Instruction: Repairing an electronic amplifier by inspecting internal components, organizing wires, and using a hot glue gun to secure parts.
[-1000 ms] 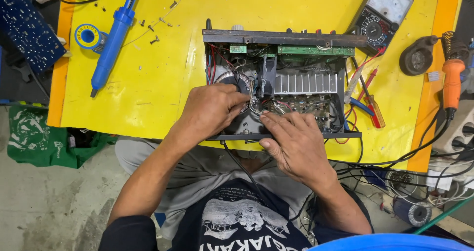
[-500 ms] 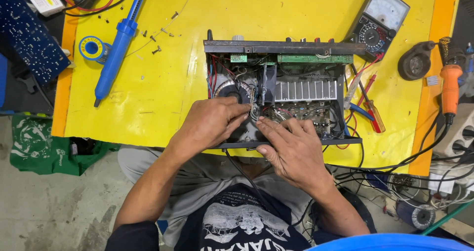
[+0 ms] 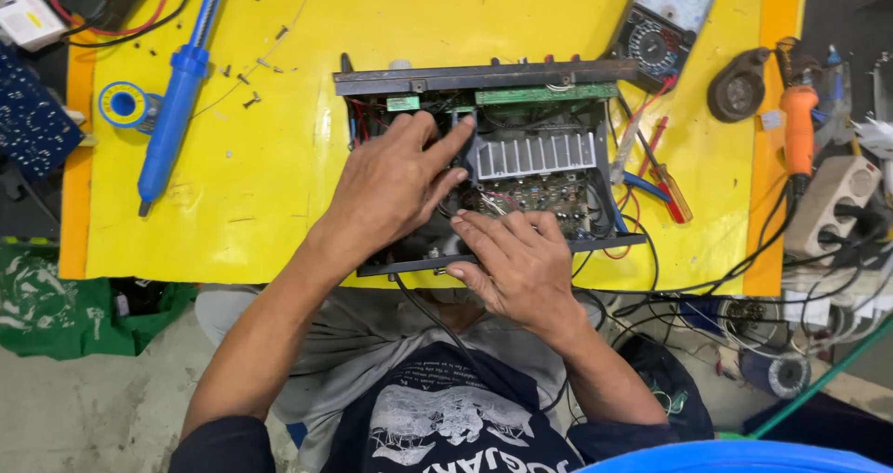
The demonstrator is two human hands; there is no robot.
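A smooth, slightly glossy yellow surface is shown on the table [image 3: 279, 185], scuffed in places. On it, the opened amplifier chassis [image 3: 484, 78] is made of dark, matt metal; inside the chassis a ribbed heat sink [image 3: 535, 154] of bright bare metal is seen, beside a green circuit board [image 3: 544, 93]. Left of the chassis, a soldering iron [image 3: 177, 101] with a smooth blue plastic handle is laid. Right of the chassis, a multimeter [image 3: 662, 22] in black plastic with a glossy dial window is seen.
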